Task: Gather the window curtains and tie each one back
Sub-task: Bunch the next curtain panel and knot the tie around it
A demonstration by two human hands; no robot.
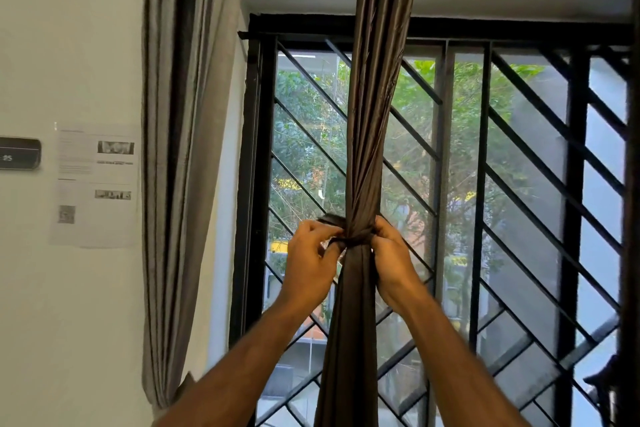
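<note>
glossy brown curtain (374,114) bunched ropelike; left hand (310,263), right hand (393,260) pinching wrapped fabric band (358,239).

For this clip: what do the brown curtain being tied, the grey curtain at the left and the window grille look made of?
Brown curtain: thin woven fabric with a satin-like sheen, catching light along its folds. Grey curtain: heavier matte cloth, dull, no shine; fibre unclear. Window grille: probably black-painted metal, going by its straight, rigid bars.

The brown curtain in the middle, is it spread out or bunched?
Bunched. The brown curtain narrows to a wrapped band, gripped by the left hand and right hand.
</note>
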